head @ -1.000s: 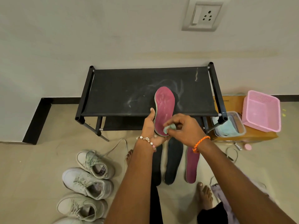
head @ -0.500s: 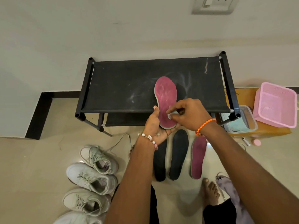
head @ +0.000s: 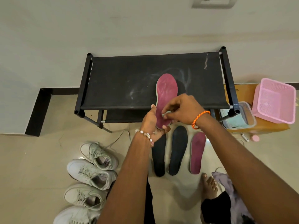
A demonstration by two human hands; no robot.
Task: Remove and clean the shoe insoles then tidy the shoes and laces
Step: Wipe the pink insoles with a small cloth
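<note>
My left hand (head: pixel 151 122) grips the heel end of a pink insole (head: pixel 166 94), held upright over the front edge of a black shoe rack (head: pixel 129 81). My right hand (head: pixel 181 110) pinches a small pale wipe (head: pixel 165 114) against the insole's lower half. On the floor below lie two dark insoles (head: pixel 159 156) (head: pixel 178 151) and another pink insole (head: pixel 197 152), side by side. Several pale sneakers (head: pixel 90 173) stand in a column at the lower left, one with a loose lace (head: pixel 116 141).
A pink plastic basket (head: pixel 275 101) sits on a brown box (head: pixel 265 128) at the right, beside a clear container (head: pixel 239 118) of folded wipes. A small pink bottle (head: pixel 254 137) lies on the floor. My bare foot (head: pixel 208 186) and a purple cloth (head: pixel 226 185) are at the lower right.
My right hand slid the wipe a little down the insole. The camera tilted down, so the rack sits lower in view.
</note>
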